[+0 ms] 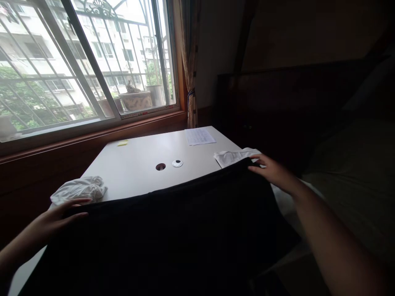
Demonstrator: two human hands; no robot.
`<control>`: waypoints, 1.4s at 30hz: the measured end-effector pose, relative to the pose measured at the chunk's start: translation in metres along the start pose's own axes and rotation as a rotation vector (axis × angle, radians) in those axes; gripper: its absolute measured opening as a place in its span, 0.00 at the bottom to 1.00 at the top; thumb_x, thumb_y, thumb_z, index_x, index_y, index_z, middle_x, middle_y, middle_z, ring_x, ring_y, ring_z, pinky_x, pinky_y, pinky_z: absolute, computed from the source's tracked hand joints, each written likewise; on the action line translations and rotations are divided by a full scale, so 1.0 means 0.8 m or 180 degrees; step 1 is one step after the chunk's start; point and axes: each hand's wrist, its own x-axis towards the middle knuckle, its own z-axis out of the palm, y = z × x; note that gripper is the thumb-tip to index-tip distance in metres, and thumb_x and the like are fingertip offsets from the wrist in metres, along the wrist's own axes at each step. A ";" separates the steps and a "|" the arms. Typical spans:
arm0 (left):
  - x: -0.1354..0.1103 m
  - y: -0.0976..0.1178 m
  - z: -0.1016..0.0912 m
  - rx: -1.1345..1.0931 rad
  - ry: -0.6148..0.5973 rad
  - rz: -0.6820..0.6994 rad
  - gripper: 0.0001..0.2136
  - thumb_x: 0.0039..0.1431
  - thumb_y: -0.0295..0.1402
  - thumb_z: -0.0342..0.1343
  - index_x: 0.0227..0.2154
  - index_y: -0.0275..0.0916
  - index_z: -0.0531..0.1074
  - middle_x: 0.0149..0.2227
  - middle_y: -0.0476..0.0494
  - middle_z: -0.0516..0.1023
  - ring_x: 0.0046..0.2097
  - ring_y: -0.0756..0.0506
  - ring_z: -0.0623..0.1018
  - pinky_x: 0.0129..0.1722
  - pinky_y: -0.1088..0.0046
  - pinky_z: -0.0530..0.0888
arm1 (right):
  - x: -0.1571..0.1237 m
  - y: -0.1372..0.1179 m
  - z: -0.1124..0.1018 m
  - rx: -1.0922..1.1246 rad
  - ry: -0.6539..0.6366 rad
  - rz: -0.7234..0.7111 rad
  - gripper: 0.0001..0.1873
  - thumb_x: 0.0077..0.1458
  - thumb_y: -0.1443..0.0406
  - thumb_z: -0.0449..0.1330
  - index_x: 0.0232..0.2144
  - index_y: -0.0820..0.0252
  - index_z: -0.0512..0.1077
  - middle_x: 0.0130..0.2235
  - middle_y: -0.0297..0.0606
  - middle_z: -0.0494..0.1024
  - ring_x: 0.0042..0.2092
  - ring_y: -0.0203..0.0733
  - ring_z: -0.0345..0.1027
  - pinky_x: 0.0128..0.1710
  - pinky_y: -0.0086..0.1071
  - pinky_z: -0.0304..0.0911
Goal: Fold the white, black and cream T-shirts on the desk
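Observation:
A large black garment [173,230] lies spread over the near half of a white table [138,164]. My left hand [58,216] rests at its far left corner, fingers stretched flat along the cloth's edge. My right hand [271,170] lies at the far right corner, fingers extended and pressing on the edge. A crumpled white cloth [78,189] sits just beyond my left hand. A folded white cloth [234,156] lies just beyond my right hand.
A printed sheet of paper [200,135] and a yellow sticky note [122,143] lie at the table's far side. A cable hole [160,166] and its round cap [177,163] are mid-table. A barred window [86,61] is behind, dark furniture to the right.

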 end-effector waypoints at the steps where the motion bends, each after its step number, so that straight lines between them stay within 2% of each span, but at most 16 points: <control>1: 0.011 -0.004 0.016 -0.0134 -0.0197 -0.0021 0.37 0.47 0.67 0.57 0.49 0.43 0.79 0.53 0.43 0.82 0.55 0.34 0.79 0.53 0.60 0.77 | 0.005 0.007 0.015 -0.0190 -0.0179 0.0053 0.26 0.53 0.52 0.67 0.53 0.49 0.72 0.49 0.43 0.79 0.49 0.57 0.76 0.45 0.48 0.73; 3: 0.025 -0.009 0.045 -0.0198 -0.0387 -0.0044 0.36 0.48 0.65 0.58 0.49 0.41 0.79 0.55 0.39 0.80 0.57 0.32 0.77 0.57 0.56 0.74 | 0.011 0.019 0.042 -0.0438 -0.0419 0.0068 0.25 0.54 0.53 0.66 0.54 0.50 0.72 0.50 0.45 0.79 0.49 0.56 0.76 0.47 0.46 0.72; 6: 0.035 -0.014 0.069 -0.0097 -0.0336 -0.0027 0.34 0.49 0.62 0.58 0.50 0.40 0.78 0.54 0.38 0.81 0.57 0.32 0.78 0.58 0.55 0.73 | 0.017 0.029 0.065 -0.0592 -0.0475 0.0051 0.27 0.55 0.54 0.65 0.56 0.49 0.70 0.51 0.45 0.79 0.50 0.56 0.75 0.48 0.44 0.71; 10: 0.032 -0.033 0.067 -0.0169 -0.0224 -0.0172 0.32 0.51 0.58 0.58 0.53 0.41 0.76 0.56 0.39 0.79 0.60 0.32 0.75 0.59 0.56 0.72 | 0.021 0.031 0.060 -0.0638 -0.0326 0.0138 0.30 0.55 0.54 0.64 0.59 0.50 0.67 0.49 0.45 0.79 0.48 0.55 0.76 0.47 0.43 0.70; 14: 0.024 -0.052 0.067 -0.0155 -0.0186 -0.0123 0.27 0.57 0.55 0.58 0.53 0.45 0.75 0.58 0.43 0.78 0.61 0.35 0.74 0.59 0.59 0.71 | 0.026 0.028 0.050 -0.0431 -0.0141 0.0145 0.26 0.57 0.53 0.62 0.57 0.48 0.68 0.48 0.43 0.79 0.47 0.53 0.76 0.44 0.40 0.71; 16: 0.020 -0.056 0.073 0.0082 -0.0150 0.0031 0.23 0.59 0.52 0.57 0.52 0.44 0.75 0.56 0.43 0.79 0.59 0.35 0.76 0.58 0.60 0.73 | 0.028 0.032 0.053 -0.0413 -0.0114 0.0122 0.26 0.55 0.53 0.63 0.55 0.48 0.69 0.46 0.40 0.79 0.43 0.51 0.77 0.39 0.39 0.71; 19: 0.017 -0.057 0.083 0.0554 0.0084 0.0549 0.21 0.61 0.48 0.55 0.51 0.43 0.76 0.55 0.40 0.78 0.56 0.34 0.77 0.57 0.58 0.73 | 0.029 0.045 0.064 -0.0512 -0.0144 0.0119 0.25 0.52 0.54 0.65 0.52 0.48 0.70 0.42 0.38 0.79 0.36 0.47 0.75 0.34 0.38 0.70; 22: 0.018 -0.051 0.086 0.0875 0.0227 0.0969 0.19 0.62 0.46 0.55 0.51 0.45 0.77 0.55 0.39 0.78 0.55 0.34 0.76 0.57 0.55 0.72 | 0.028 0.059 0.070 -0.0564 -0.0234 -0.0022 0.21 0.50 0.55 0.66 0.47 0.50 0.73 0.44 0.39 0.79 0.37 0.47 0.74 0.36 0.39 0.71; 25: 0.021 -0.038 0.087 0.0758 -0.0031 0.1237 0.17 0.63 0.47 0.55 0.50 0.47 0.78 0.51 0.42 0.80 0.53 0.37 0.78 0.54 0.59 0.74 | 0.029 0.066 0.069 -0.0646 -0.0303 -0.0226 0.17 0.50 0.54 0.66 0.41 0.52 0.77 0.44 0.40 0.79 0.39 0.49 0.73 0.39 0.41 0.71; 29: 0.029 -0.025 0.096 0.0584 -0.0375 0.1410 0.17 0.63 0.47 0.55 0.49 0.48 0.79 0.46 0.44 0.80 0.46 0.41 0.79 0.48 0.66 0.76 | 0.030 0.069 0.065 -0.0654 -0.0247 -0.0269 0.12 0.50 0.53 0.65 0.34 0.53 0.77 0.41 0.39 0.77 0.38 0.48 0.73 0.41 0.43 0.71; 32: 0.036 -0.024 0.102 0.0598 -0.0446 0.1433 0.15 0.63 0.46 0.55 0.46 0.47 0.80 0.44 0.44 0.80 0.44 0.42 0.78 0.46 0.67 0.76 | 0.030 0.067 0.062 -0.0365 -0.0152 -0.0351 0.12 0.52 0.54 0.65 0.33 0.54 0.76 0.43 0.40 0.77 0.44 0.50 0.74 0.46 0.44 0.71; 35: 0.040 -0.028 0.104 0.0496 -0.0504 0.1473 0.12 0.63 0.44 0.56 0.42 0.45 0.79 0.43 0.44 0.80 0.43 0.42 0.78 0.45 0.67 0.76 | 0.029 0.065 0.058 0.0028 -0.0238 -0.0242 0.13 0.55 0.53 0.64 0.37 0.54 0.74 0.46 0.40 0.79 0.47 0.51 0.75 0.49 0.45 0.71; 39: 0.037 -0.028 0.105 0.0256 -0.0479 0.1327 0.11 0.64 0.43 0.53 0.39 0.44 0.75 0.39 0.44 0.80 0.41 0.42 0.79 0.44 0.65 0.76 | 0.031 0.063 0.060 0.0648 -0.0216 0.0097 0.17 0.56 0.50 0.64 0.41 0.52 0.70 0.37 0.36 0.80 0.39 0.49 0.76 0.41 0.44 0.72; 42: 0.032 -0.019 0.101 0.0202 -0.0338 0.1055 0.14 0.65 0.48 0.51 0.36 0.43 0.72 0.35 0.44 0.79 0.37 0.42 0.79 0.39 0.66 0.76 | 0.038 0.063 0.069 0.1044 -0.0271 0.0337 0.17 0.57 0.50 0.63 0.43 0.50 0.67 0.35 0.34 0.80 0.35 0.47 0.76 0.35 0.41 0.72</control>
